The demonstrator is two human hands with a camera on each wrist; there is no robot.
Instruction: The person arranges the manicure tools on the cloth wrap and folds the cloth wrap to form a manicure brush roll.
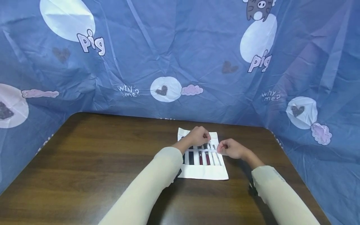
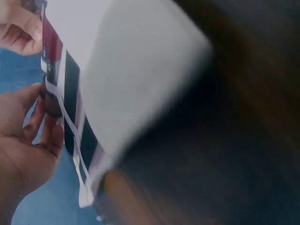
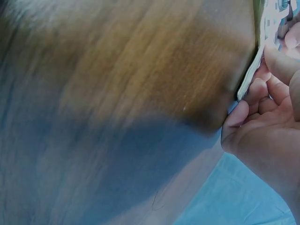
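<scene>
A white cloth tool roll [image 1: 202,172] lies open on the table, holding a row of black-handled, dark-red-handled [image 1: 207,158] and thin metal tools [image 1: 219,159] beneath a pale band [image 1: 194,150]. Over its upper part my left hand [image 1: 199,135] curls its fingers and appears to pinch the top of one thin metal tool; the fingertips hide most of the contact. My right hand [image 1: 232,148] pinches the roll's right side between thumb and fingers. Close up in the right wrist view, the right hand [image 3: 269,110] meets the roll's pale edge [image 3: 248,82].
The brown wooden table [image 1: 92,162] spreads far to the left of the roll. A blue printed cloth [image 1: 126,59] hangs behind and along the sides of the table. Its right edge runs close beyond my right forearm [image 1: 278,190].
</scene>
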